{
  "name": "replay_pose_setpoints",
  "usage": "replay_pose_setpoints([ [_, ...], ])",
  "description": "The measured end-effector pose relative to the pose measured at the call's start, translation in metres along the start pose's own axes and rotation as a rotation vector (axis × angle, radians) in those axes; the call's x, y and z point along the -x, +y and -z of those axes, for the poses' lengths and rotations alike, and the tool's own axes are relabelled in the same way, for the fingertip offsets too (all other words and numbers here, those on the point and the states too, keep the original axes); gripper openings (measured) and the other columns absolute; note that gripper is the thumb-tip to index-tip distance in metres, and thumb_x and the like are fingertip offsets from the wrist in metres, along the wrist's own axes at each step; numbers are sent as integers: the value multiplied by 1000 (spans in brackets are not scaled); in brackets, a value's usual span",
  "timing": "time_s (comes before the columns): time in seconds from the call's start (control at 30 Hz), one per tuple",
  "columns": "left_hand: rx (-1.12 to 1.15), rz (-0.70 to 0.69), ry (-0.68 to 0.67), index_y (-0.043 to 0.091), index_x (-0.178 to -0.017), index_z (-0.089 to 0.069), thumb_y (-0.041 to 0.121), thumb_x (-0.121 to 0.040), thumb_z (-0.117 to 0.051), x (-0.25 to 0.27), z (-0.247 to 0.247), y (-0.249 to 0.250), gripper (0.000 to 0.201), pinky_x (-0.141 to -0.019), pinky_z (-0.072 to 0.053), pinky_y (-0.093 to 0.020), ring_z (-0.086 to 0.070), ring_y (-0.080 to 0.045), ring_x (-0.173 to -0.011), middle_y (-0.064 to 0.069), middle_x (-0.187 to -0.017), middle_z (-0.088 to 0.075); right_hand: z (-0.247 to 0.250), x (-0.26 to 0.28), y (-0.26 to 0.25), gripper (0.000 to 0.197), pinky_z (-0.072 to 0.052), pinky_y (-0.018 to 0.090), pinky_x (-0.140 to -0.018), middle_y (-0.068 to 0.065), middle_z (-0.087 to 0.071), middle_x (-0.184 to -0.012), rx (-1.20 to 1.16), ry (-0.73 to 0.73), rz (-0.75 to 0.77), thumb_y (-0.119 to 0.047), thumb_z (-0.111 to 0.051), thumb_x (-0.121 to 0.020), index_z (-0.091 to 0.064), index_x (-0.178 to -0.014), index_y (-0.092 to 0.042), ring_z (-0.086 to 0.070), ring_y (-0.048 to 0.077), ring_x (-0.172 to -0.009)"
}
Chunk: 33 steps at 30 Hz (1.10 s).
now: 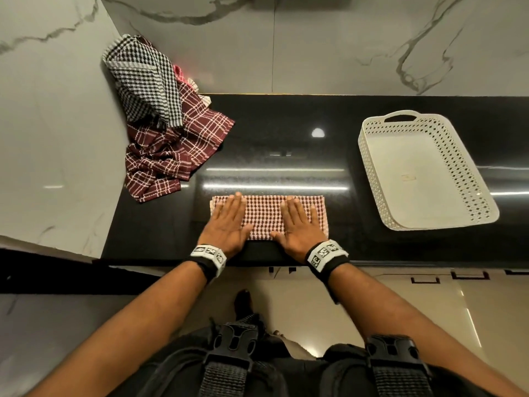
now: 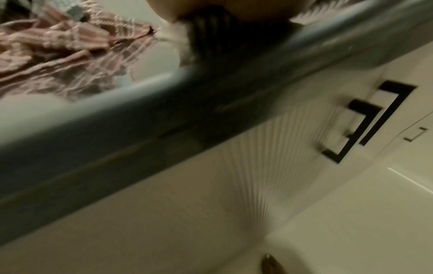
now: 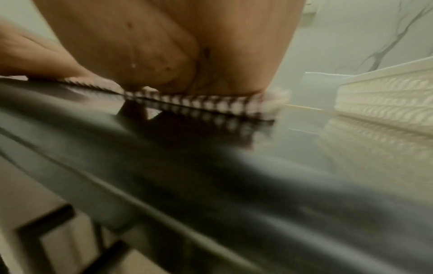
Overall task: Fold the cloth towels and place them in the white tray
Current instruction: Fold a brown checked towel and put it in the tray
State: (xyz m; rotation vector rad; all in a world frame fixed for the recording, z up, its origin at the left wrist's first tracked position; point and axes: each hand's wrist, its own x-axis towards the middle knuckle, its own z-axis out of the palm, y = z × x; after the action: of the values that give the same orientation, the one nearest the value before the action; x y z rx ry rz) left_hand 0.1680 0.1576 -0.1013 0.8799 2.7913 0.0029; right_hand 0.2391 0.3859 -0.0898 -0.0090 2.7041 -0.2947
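Observation:
A folded red-and-white checked towel (image 1: pixel 264 216) lies flat near the front edge of the black counter (image 1: pixel 286 138). My left hand (image 1: pixel 229 222) rests flat on its left part with straight fingers. On the towel's right part my right hand (image 1: pixel 299 224) presses flat too. The right wrist view shows the palm (image 3: pixel 164 55) on the towel's edge (image 3: pixel 199 103). The white perforated tray (image 1: pixel 423 173) sits empty to the right, and its wall (image 3: pixel 386 92) shows in the right wrist view.
A heap of unfolded towels sits at the counter's back left: a black-and-white checked one (image 1: pixel 146 81) on a maroon plaid one (image 1: pixel 171 150), which also shows blurred as plaid cloth (image 2: pixel 58 55). Marble walls rise behind and at left. Cabinet handles (image 2: pixel 365 120) lie below the counter.

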Motion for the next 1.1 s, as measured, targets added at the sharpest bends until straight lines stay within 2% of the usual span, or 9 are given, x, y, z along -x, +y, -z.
replay_pose_setpoints([
  [0.17, -7, 43, 37, 11, -159, -6, 47, -94, -19, 32, -8, -42, 75, -124, -6, -45, -3, -23, -154, -8, -166, 1, 5, 19, 55, 78, 17, 55, -118, 3, 24, -163, 6, 26, -81, -58, -20, -99, 13, -157, -18, 23, 19, -149],
  [0.3, 2, 98, 9, 10, -158, -8, 42, -89, -26, 37, 2, -38, 79, -123, 4, -47, 3, -26, -153, -10, -167, 1, 12, 25, 54, 77, 15, 58, -118, 5, 22, -164, 6, -1, -103, -49, -24, -98, 10, -157, -15, 23, 22, -149],
  [0.37, 17, 79, 88, 8, -155, -20, 37, -88, -39, 37, 16, -24, 75, -123, -4, -50, -7, -31, -152, -15, -165, -11, 20, 23, 48, 76, 13, 59, -118, 6, 16, -165, -21, 43, -82, -45, -28, -97, 3, -158, -14, 20, 22, -150],
  [0.47, 49, -144, 192, 10, -146, -40, 35, -92, -44, 33, 27, 14, 60, -116, -29, -49, -40, -35, -137, -17, -151, -41, 26, 19, 42, 71, 9, 59, -119, 4, 6, -167, -34, 102, -16, -46, -31, -97, -7, -158, -18, 14, 20, -152],
  [0.6, -19, -394, 102, 15, -135, -54, 44, -94, -34, 22, 23, 63, 54, -99, -45, -44, -57, -28, -115, -9, -133, -58, 15, 23, 50, 70, 6, 63, -118, 2, 3, -167, -19, 73, -68, -51, -31, -99, -9, -158, -20, 10, 19, -152],
  [0.77, -55, -293, 118, 20, -131, -57, 46, -97, -29, 0, 28, 65, 52, -112, -31, -49, -47, -26, -129, -4, -139, -55, -7, 69, 39, 65, -11, 62, -116, 7, -23, -162, -32, 212, -232, -55, -32, -97, -30, -151, -19, -21, 27, -147],
  [0.9, -35, -216, 40, 20, -141, -46, 51, -95, -12, -11, 34, 48, 65, -122, -14, -51, -29, -25, -146, -4, -153, -41, -33, 107, 0, 60, -33, 50, -100, 4, -44, -142, -3, 294, -108, -61, -35, -90, -46, -137, -25, -43, 26, -123],
  [1.0, 25, -260, 16, 16, -152, -33, 59, -96, -11, 0, 29, 37, 74, -124, -7, -47, -15, -21, -152, -7, -163, -23, -43, 107, -10, 66, -27, 52, -111, 4, -35, -151, -23, 289, 0, -63, -40, -89, -41, -144, -25, -33, 25, -138],
  [1.1, -22, -401, -39, 12, -158, -17, 75, -92, -12, 27, 8, 27, 91, -124, -5, -47, -5, -22, -153, -10, -166, -8, -42, 93, -5, 89, -3, 58, -121, 4, -1, -166, 6, 189, 103, -61, -52, -89, -14, -158, -19, 4, 22, -153],
])
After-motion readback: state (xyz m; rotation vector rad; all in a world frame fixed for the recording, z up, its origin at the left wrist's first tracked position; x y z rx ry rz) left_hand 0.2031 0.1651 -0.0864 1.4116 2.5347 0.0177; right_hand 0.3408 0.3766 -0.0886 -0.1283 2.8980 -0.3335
